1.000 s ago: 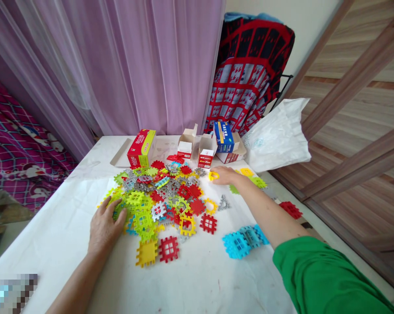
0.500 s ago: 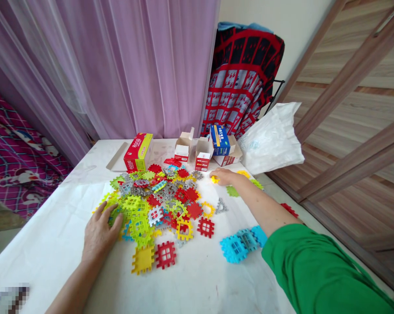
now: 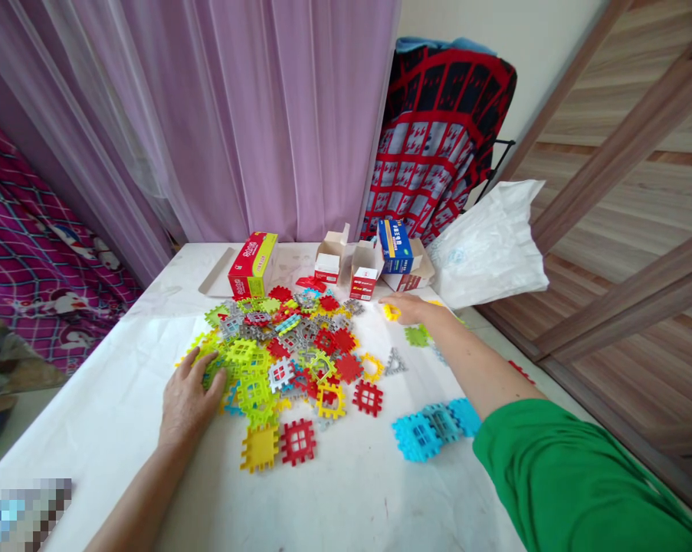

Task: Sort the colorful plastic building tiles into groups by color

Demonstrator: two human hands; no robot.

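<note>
My left hand (image 3: 189, 395) rests with spread fingers at the left edge of a pile of toothed plastic building blocks, touching the lime-green ones (image 3: 254, 391). At the far right of the pile, the fingers of my right hand (image 3: 412, 308) are closed on a small yellow block (image 3: 390, 312), down near the table. A green block (image 3: 418, 335) lies just below that hand. Closer to me are a row of joined blue blocks (image 3: 418, 437), a yellow square block (image 3: 260, 447) and a red window block (image 3: 298, 442).
Along the back of the white table (image 3: 346, 506) stand a red-and-green box (image 3: 252, 264), two small open cartons (image 3: 364, 272) and a blue box (image 3: 395, 247). A white bag (image 3: 489, 245) leans at the right edge. A purple curtain (image 3: 277, 115) hangs behind.
The whole view has shifted slightly, so things appear farther right. My right hand has moved a little to the right, still with the yellow block. My left hand stays by the lime-green blocks.
</note>
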